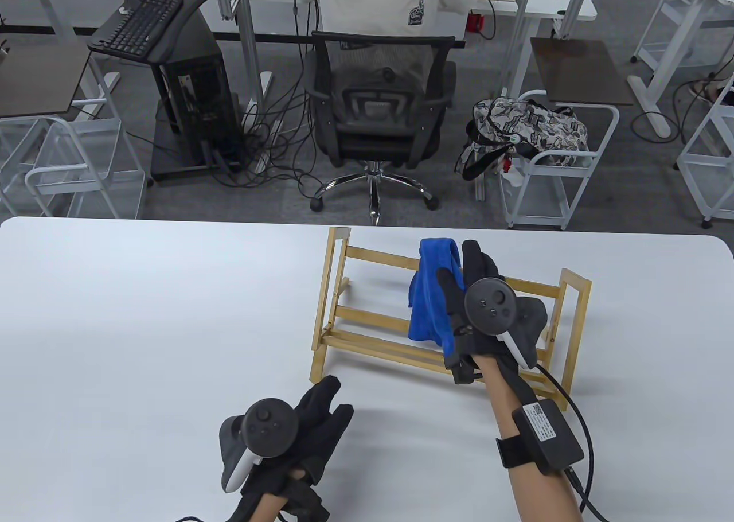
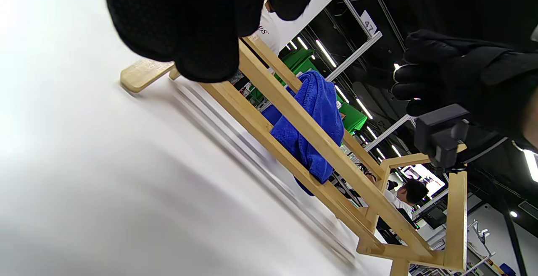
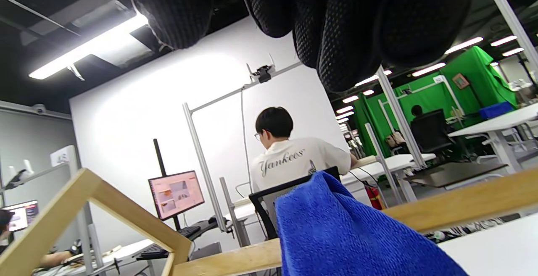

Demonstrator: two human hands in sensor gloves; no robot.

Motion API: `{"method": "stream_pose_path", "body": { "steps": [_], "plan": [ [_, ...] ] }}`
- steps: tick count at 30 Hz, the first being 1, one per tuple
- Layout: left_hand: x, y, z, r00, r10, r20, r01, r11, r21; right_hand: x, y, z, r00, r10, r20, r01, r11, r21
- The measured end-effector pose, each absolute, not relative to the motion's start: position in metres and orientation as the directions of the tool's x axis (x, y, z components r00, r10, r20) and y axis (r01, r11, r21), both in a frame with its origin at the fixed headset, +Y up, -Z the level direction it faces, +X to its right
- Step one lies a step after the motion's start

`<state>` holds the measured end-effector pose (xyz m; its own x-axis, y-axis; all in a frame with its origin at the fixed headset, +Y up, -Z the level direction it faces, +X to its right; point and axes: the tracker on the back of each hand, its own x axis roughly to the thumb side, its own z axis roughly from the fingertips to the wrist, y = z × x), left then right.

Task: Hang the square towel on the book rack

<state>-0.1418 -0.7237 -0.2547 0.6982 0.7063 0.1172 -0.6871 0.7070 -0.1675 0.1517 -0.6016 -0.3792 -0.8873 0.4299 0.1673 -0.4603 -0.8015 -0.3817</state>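
The towel (image 1: 431, 292) hung over the rack's (image 1: 355, 347) top bar, just left of the right hand (image 1: 481, 315) (grip loose, off it); the left hand (image 1: 298, 430) lay open on the tabletop (image 1: 143, 327).

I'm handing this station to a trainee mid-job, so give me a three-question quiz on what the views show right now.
1. True or false: the blue square microfibre towel is draped over the top rail of the light wooden slatted book rack.
2. Which hand is up at the towel? A) left hand B) right hand
3. Fill in: the black-gloved left hand is over the white ____ in front of the rack.

Key
1. True: it hangs down both sides of the rail.
2. B: the black-gloved right hand is beside the towel; whether its fingers touch it cannot be told.
3. table
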Motion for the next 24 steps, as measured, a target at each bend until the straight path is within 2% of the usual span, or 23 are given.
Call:
{"method": "stream_pose_path", "body": {
  "steps": [11,24],
  "plan": [
    [-0.141,-0.724,-0.255,0.71,0.692,0.129,-0.674,0.722,-0.157,0.141,-0.608,-0.306,-0.906,0.304,0.294,-0.416,-0.764,-0.493],
    [-0.137,-0.729,-0.256,0.738,0.662,0.128,-0.641,0.748,-0.171,0.134,-0.649,-0.243,-0.933,0.113,0.342,-0.31,-0.735,-0.603]
  ]
}}
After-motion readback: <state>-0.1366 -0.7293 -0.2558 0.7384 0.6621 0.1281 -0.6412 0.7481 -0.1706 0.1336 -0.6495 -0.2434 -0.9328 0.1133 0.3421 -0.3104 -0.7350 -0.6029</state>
